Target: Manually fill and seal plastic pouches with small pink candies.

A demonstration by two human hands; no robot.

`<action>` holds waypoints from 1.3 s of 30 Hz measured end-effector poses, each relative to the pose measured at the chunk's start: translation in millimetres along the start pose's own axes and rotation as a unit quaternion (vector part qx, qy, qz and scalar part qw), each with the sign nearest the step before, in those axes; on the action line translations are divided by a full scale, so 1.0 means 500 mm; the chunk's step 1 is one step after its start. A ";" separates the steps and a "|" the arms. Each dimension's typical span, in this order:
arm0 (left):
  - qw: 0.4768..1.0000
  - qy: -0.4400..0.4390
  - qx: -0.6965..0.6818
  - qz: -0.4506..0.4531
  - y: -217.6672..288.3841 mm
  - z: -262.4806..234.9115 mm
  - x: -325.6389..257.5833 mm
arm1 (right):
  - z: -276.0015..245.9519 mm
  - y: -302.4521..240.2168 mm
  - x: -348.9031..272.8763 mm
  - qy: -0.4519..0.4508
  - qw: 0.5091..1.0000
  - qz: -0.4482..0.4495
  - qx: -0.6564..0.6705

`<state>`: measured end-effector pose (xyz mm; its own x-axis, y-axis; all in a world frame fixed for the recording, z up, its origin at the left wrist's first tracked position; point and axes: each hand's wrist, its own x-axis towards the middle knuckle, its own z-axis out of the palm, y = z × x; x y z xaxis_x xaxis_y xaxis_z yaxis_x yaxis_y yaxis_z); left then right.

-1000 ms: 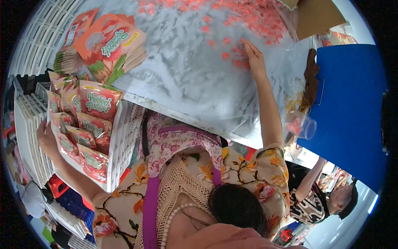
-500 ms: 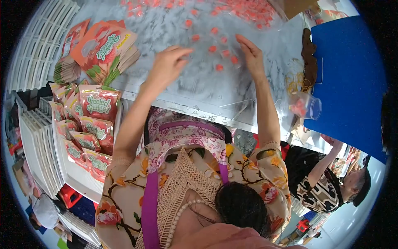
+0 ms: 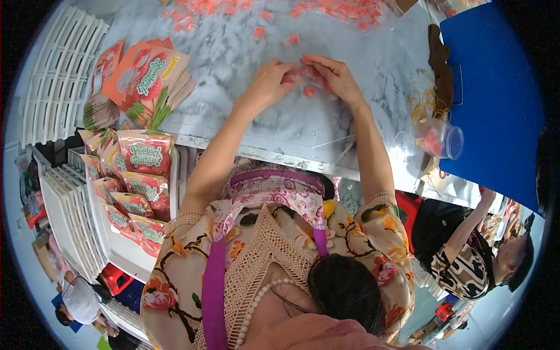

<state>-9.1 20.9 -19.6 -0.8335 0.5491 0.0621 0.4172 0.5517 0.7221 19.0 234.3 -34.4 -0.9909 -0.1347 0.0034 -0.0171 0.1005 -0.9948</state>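
Over the grey marbled table, my left hand [image 3: 272,81] and my right hand [image 3: 335,78] are brought close together, fingers curled inward. Small red candies in clear wrappers [image 3: 315,74] show between the fingertips of both hands, though how many each holds is hidden. One loose wrapped candy [image 3: 308,91] lies on the table just below the gap between my hands. Farther off, two more candies [image 3: 259,32] lie by themselves, and a spread of wrapped red candies [image 3: 361,13] covers the far side.
At left, flat red pouches [image 3: 140,70] lie stacked on the table. Filled pouches [image 3: 144,154] stand in a white tray [image 3: 133,256] beside white plastic crates [image 3: 61,76]. On the right are a clear tub with red candies [image 3: 448,141], rubber bands [image 3: 421,99], a blue panel [image 3: 496,105] and another person [image 3: 461,256].
Both hands have come together, my left moving right and my right moving left. Most loose candies that lay between them are now gathered at the fingertips.
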 end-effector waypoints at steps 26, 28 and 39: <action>0.979 -0.176 0.034 0.101 0.046 -0.010 0.004 | -0.046 0.009 -0.089 0.189 0.947 -0.021 0.258; 0.985 -0.151 0.015 0.080 0.048 -0.003 -0.002 | -0.035 -0.001 -0.087 0.190 0.970 -0.030 0.151; 0.984 -0.141 -0.023 0.105 0.070 0.016 0.011 | -0.044 -0.027 -0.129 0.107 0.993 0.051 0.017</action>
<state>3.8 48.3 0.4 -0.5944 0.8038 0.0233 0.5465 0.3825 0.7450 80.0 263.0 -19.0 -0.9930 0.0869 -0.0800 0.0861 0.0693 -0.9939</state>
